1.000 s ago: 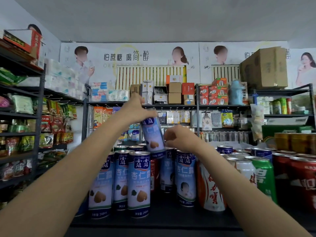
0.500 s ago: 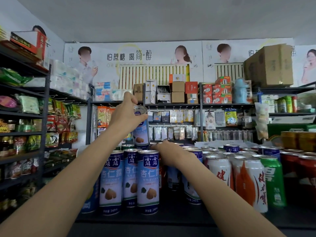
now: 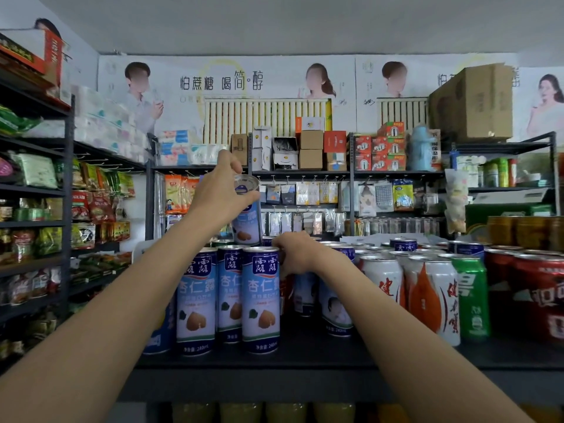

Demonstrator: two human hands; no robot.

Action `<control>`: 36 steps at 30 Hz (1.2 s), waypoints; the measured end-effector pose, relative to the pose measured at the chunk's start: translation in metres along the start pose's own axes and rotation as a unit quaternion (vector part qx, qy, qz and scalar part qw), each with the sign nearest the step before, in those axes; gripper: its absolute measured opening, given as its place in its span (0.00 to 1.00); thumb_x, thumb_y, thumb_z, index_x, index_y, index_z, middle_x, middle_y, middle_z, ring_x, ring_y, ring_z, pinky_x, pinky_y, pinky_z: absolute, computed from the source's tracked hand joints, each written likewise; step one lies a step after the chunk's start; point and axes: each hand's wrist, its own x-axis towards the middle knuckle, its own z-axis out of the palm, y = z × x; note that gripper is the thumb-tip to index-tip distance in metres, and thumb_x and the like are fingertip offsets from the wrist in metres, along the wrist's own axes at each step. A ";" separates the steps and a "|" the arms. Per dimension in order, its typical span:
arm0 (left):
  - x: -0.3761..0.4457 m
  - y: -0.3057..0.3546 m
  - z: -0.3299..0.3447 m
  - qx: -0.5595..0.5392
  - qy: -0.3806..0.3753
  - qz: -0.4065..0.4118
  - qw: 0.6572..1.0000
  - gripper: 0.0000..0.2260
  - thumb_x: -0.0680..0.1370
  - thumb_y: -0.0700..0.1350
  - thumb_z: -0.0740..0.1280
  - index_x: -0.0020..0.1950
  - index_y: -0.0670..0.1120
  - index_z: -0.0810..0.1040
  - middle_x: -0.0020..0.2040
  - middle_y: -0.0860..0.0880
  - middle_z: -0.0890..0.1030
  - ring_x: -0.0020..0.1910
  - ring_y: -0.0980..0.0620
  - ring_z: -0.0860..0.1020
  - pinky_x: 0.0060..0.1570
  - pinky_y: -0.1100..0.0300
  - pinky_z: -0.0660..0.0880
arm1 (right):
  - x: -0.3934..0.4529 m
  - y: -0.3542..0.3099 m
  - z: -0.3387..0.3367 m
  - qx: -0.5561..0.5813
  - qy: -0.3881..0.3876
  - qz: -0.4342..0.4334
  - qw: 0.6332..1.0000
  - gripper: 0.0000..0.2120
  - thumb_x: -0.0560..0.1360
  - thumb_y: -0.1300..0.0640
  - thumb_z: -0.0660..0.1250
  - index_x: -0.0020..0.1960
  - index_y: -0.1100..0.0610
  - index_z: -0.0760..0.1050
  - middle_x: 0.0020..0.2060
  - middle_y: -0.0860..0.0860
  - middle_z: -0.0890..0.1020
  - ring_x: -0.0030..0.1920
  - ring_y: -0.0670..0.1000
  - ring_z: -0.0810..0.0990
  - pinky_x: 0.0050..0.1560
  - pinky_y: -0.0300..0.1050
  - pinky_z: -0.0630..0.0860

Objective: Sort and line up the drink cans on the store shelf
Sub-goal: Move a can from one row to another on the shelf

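Aloft, slim blue-white can (image 3: 246,222)

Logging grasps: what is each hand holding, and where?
Left hand grips a raised blue can near its top. Right hand curls around a shelved can's top, mostly hidden.

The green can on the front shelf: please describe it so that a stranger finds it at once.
Start at the dark shelf nearest the camera and follow its front row to the right, past the blue almond-drink cans and the white cans with orange marks. The green can stands next, just before the red cans. It is the only green one in that row.
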 end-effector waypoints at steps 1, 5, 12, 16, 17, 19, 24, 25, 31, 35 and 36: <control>-0.001 0.000 -0.001 -0.002 0.001 0.001 1.000 0.19 0.73 0.47 0.71 0.52 0.47 0.61 0.51 0.50 0.70 0.47 0.48 0.71 0.41 0.55 0.67 | 0.000 0.000 0.000 0.004 -0.001 0.002 1.000 0.15 0.68 0.57 0.74 0.51 0.62 0.76 0.51 0.56 0.79 0.55 0.56 0.75 0.63 0.51 0.64; 0.001 0.000 -0.006 -0.008 0.014 0.006 1.000 0.18 0.73 0.47 0.71 0.51 0.47 0.61 0.49 0.47 0.72 0.44 0.47 0.73 0.37 0.56 0.68 | -0.002 0.003 -0.008 0.088 0.023 0.004 0.996 0.13 0.68 0.63 0.73 0.36 0.54 0.69 0.47 0.55 0.78 0.51 0.55 0.75 0.53 0.47 0.72; 0.003 0.018 -0.013 -0.068 0.078 0.018 0.994 0.17 0.74 0.45 0.70 0.52 0.46 0.61 0.49 0.50 0.68 0.44 0.49 0.70 0.35 0.59 0.68 | -0.024 -0.001 -0.074 0.360 0.176 -0.005 0.916 0.16 0.67 0.63 0.73 0.41 0.55 0.65 0.52 0.55 0.77 0.53 0.57 0.78 0.54 0.55 0.78; 0.006 0.033 -0.011 -0.054 0.077 0.040 0.995 0.18 0.74 0.46 0.70 0.52 0.46 0.61 0.48 0.49 0.69 0.43 0.49 0.69 0.32 0.65 0.67 | -0.044 -0.005 -0.098 0.343 0.323 -0.030 0.881 0.18 0.68 0.60 0.74 0.45 0.56 0.63 0.48 0.50 0.74 0.42 0.48 0.75 0.42 0.42 0.78; 0.007 0.038 -0.011 -0.059 0.067 0.040 0.995 0.18 0.73 0.46 0.70 0.51 0.46 0.62 0.48 0.50 0.69 0.43 0.50 0.69 0.32 0.69 0.67 | -0.048 -0.004 -0.101 0.330 0.348 -0.034 0.877 0.20 0.67 0.59 0.74 0.46 0.56 0.63 0.46 0.50 0.74 0.41 0.47 0.75 0.40 0.41 0.77; 0.010 0.044 -0.008 -0.086 0.020 0.030 0.996 0.18 0.73 0.46 0.71 0.52 0.46 0.63 0.50 0.49 0.70 0.46 0.48 0.72 0.42 0.62 0.73 | -0.053 -0.001 -0.103 0.321 0.377 -0.034 0.868 0.21 0.66 0.59 0.75 0.47 0.56 0.63 0.45 0.50 0.75 0.42 0.48 0.75 0.40 0.42 0.76; 0.009 0.047 0.007 -0.118 -0.115 -0.027 0.986 0.16 0.72 0.44 0.72 0.52 0.47 0.66 0.54 0.48 0.75 0.52 0.47 0.74 0.52 0.51 0.74 | -0.063 0.009 -0.101 0.327 0.390 -0.017 0.860 0.22 0.64 0.58 0.77 0.43 0.52 0.63 0.47 0.54 0.78 0.46 0.53 0.79 0.44 0.47 0.79; 0.008 0.046 0.012 -0.104 -0.127 -0.028 0.986 0.16 0.72 0.44 0.72 0.52 0.47 0.66 0.55 0.47 0.74 0.51 0.48 0.74 0.48 0.55 0.73 | -0.064 0.010 -0.100 0.328 0.388 -0.013 0.861 0.22 0.63 0.57 0.77 0.42 0.51 0.63 0.48 0.53 0.78 0.46 0.53 0.79 0.44 0.48 0.79; 0.008 0.033 0.033 0.017 -0.167 -0.032 0.985 0.15 0.74 0.46 0.70 0.53 0.47 0.65 0.51 0.48 0.71 0.48 0.48 0.71 0.40 0.58 0.66 | -0.068 0.020 -0.089 0.335 0.352 0.001 0.874 0.22 0.64 0.57 0.76 0.47 0.53 0.64 0.50 0.54 0.78 0.47 0.53 0.79 0.47 0.51 0.80; 0.004 0.023 0.048 0.083 -0.211 -0.040 0.973 0.13 0.75 0.47 0.68 0.53 0.47 0.65 0.49 0.47 0.72 0.47 0.48 0.72 0.44 0.57 0.67 | -0.067 0.023 -0.081 0.354 0.334 0.009 0.874 0.22 0.63 0.55 0.77 0.44 0.50 0.64 0.48 0.54 0.80 0.47 0.55 0.80 0.48 0.54 0.80; 0.003 0.021 0.051 0.096 -0.219 -0.042 0.970 0.13 0.76 0.47 0.67 0.54 0.46 0.66 0.51 0.46 0.73 0.48 0.47 0.72 0.45 0.57 0.68 | -0.066 0.022 -0.081 0.358 0.332 0.009 0.873 0.22 0.63 0.55 0.77 0.43 0.50 0.64 0.48 0.54 0.80 0.47 0.55 0.80 0.47 0.54 0.80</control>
